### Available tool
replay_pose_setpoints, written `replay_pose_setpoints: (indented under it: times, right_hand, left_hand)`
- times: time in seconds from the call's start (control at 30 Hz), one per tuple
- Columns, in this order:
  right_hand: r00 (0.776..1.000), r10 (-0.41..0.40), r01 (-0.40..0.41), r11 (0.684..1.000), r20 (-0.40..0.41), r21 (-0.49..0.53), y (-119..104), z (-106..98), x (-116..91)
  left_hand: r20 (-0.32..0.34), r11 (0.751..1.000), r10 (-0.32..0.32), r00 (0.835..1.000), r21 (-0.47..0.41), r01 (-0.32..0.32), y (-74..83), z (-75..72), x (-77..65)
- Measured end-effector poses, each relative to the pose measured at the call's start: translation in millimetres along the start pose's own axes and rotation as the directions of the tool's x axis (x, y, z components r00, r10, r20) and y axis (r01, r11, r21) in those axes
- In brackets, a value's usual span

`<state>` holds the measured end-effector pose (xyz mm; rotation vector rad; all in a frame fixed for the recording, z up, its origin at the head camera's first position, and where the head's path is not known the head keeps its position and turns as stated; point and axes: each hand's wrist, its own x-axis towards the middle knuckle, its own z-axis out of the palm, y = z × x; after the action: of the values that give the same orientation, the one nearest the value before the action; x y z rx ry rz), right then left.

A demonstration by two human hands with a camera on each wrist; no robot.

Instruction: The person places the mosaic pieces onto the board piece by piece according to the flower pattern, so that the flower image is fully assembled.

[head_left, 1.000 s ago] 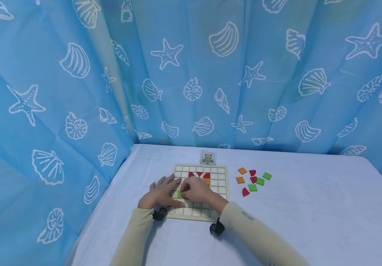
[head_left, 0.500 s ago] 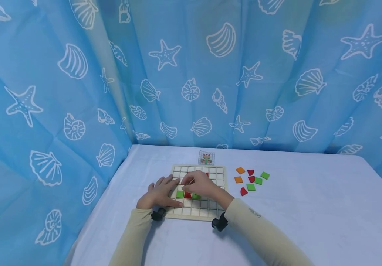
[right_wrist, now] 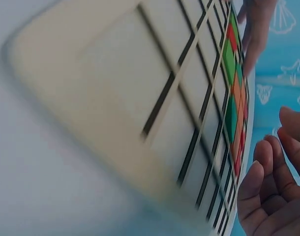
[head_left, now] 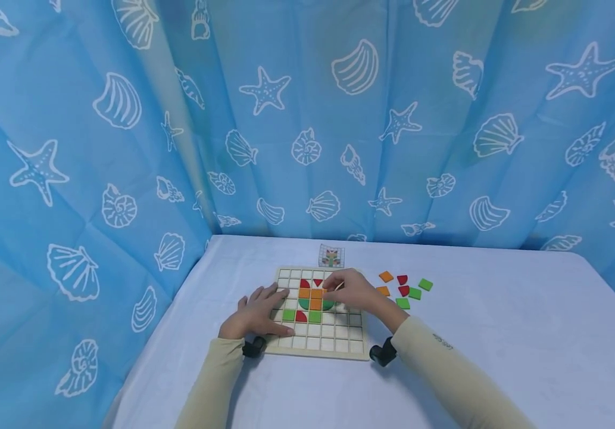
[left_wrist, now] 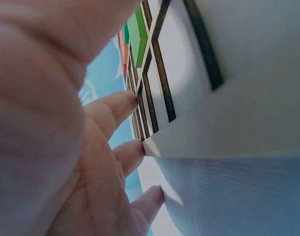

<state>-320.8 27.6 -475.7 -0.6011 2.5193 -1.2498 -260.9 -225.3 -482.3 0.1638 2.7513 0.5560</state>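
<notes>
- Right hand (head_left: 358,289): over the right part of the board (head_left: 327,344), fingers loosely bent; I see no piece between them.
- Left hand (head_left: 256,316): fingers spread across the board's left edge. Light pressure there should keep it from sliding.
- Laid pieces (head_left: 315,316): red, orange and green, sitting in cells around the middle of the board.
- Method, my judgement: pinch each piece by its edges, turn rounded ones before lowering, press flat without knocking neighbours.
- Loose pieces (head_left: 386,276): orange, red and green, scattered just right of the board.
- Picture card (head_left: 331,256): just beyond the board's far edge, coloured pattern on a grid; probably worth checking each cell against.
- Surface (head_left: 500,328): covered in white.
- Curtain (head_left: 307,89): blue with white shells and starfish, behind and at left.
</notes>
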Motion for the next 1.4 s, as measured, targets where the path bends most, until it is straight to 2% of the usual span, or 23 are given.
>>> replay_pose_setpoints:
  times: [0.3, 0.47, 0.97, 1.2, 1.4]
  right_hand:
    - [0.993, 0.107, -0.108, 0.994, -0.047, -0.013, 19, -17, -9]
    - [0.992, 0.105, -0.107, 0.994, -0.064, -0.029, 29, -29, -14]
    - [0.975, 0.156, -0.172, 0.98, -0.16, -0.095, 60, -77, -39]
    - [0.964, 0.204, -0.226, 0.967, -0.169, -0.119, 73, -86, -47]
    - [0.959, 0.203, -0.233, 0.962, -0.195, -0.14, 85, -99, -60]
  left_hand:
    - [-0.004, 1.0, 0.007, 1.0, 0.005, -0.006, -1.4, 1.2, -0.5]
    - [-0.005, 1.0, 0.007, 1.0, 0.013, -0.007, -0.4, 0.0, -1.4]
    - [-0.006, 1.0, 0.002, 1.0, 0.006, -0.002, 0.9, -0.1, -1.1]
    - [-0.005, 1.0, -0.007, 1.0, -0.001, 0.007, -1.5, 0.7, -0.9]
    - [-0.006, 1.0, 0.001, 1.0, 0.008, -0.001, 0.0, -0.7, -1.1]
